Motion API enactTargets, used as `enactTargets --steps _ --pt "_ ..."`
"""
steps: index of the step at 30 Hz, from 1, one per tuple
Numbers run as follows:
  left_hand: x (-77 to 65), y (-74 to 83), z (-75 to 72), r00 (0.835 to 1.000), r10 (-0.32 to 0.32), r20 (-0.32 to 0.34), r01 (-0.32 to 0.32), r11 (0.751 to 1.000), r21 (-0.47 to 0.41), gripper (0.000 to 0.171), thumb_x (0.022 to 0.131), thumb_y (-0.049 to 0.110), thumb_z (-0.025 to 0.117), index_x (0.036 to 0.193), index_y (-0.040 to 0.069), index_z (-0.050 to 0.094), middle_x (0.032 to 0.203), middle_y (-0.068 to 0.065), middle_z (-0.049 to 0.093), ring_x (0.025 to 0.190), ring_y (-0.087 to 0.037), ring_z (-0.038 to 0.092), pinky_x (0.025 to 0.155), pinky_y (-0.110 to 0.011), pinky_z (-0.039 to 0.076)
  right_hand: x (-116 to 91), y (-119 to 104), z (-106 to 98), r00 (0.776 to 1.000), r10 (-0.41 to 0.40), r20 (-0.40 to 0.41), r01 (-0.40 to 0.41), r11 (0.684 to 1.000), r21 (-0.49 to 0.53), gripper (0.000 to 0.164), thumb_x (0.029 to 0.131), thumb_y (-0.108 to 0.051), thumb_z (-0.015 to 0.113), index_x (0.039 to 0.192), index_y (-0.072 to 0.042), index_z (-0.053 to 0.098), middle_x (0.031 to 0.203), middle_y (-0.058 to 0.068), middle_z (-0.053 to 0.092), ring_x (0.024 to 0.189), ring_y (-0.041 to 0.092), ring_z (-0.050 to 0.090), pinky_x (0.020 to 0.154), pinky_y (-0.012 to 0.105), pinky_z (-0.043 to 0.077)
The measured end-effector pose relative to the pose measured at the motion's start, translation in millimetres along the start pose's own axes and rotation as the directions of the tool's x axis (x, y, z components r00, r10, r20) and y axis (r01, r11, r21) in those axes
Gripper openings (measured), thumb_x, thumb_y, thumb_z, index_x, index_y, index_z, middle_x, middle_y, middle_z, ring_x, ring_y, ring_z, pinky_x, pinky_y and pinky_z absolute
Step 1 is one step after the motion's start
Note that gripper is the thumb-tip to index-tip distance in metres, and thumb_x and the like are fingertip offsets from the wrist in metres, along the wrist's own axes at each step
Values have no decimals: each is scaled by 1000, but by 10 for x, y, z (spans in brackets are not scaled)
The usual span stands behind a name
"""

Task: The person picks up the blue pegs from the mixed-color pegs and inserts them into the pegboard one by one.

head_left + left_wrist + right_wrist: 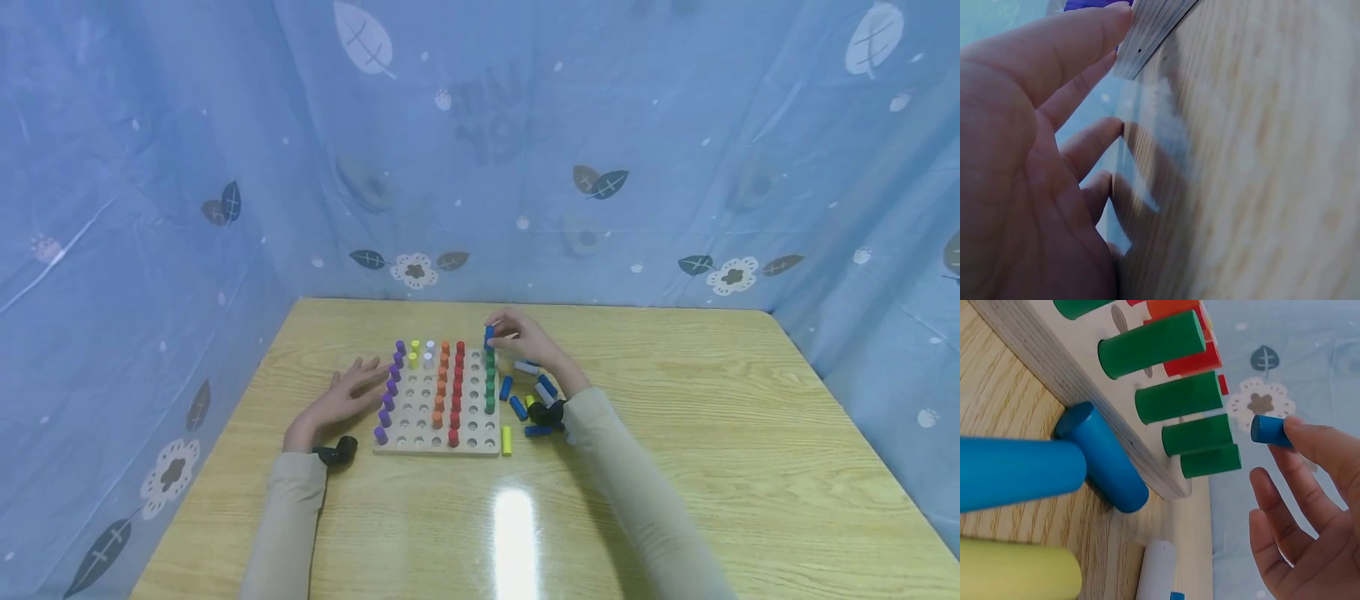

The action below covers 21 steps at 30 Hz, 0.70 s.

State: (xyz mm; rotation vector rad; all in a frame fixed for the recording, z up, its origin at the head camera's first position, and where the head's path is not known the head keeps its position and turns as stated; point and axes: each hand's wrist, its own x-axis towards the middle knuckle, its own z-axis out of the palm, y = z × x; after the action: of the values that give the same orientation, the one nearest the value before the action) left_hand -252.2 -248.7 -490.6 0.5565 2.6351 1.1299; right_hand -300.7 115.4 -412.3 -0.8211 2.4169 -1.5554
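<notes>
Over the far right corner of a wooden pegboard [413, 426], my right hand [521, 337] pinches a blue peg [1266, 430] between thumb and index finger. The other fingers of that hand are loosely bent. Just below it stands a column of green pegs [1179, 398] along the board's right edge. My left hand [348, 393] rests at the board's left side, fingers spread, fingertips by the board's edge in the left wrist view. Purple pegs [392, 387] line that side, and columns of orange pegs [441, 388] and red pegs [457, 389] stand in the middle.
Loose blue pegs [1107, 462], white pegs [527, 367] and yellow pegs [507, 442] lie on the table [720, 450] right of the board. Pairs of yellow and white pegs [430, 353] stand at the board's far end. A patterned blue cloth [525, 150] hangs behind the table.
</notes>
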Motion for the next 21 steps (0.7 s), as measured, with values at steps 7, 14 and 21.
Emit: enactTargets --steps 7,14,21 --pt "-50 -25 -3 1000 8 7 -8 1000 -7 54 95 35 50 144 20 34 155 -12 10 141 -36 -10 105 -58 -22 137 234 156 1000 -2 -8 2 999 -40 26 90 -8 60 116 -6 53 105 17 61 100 29 58 85 44 50" --pt "-41 -40 3 1000 19 6 -19 1000 -10 53 95 35 50 144 21 34 155 -11 12 141 -36 -10 105 -58 -23 201 328 210 999 31 -20 -32 997 -69 29 89 -12 62 117 -6 54 105 11 61 99 25 59 85 43 51" --pt "-15 1 4 1000 21 -6 -21 1000 -18 55 94 37 51 144 21 34 155 -12 12 141 -38 -9 105 -58 -22 243 307 221 995 94 -30 -96 990 -107 32 90 -14 61 119 -4 52 105 10 62 99 23 59 81 38 53"
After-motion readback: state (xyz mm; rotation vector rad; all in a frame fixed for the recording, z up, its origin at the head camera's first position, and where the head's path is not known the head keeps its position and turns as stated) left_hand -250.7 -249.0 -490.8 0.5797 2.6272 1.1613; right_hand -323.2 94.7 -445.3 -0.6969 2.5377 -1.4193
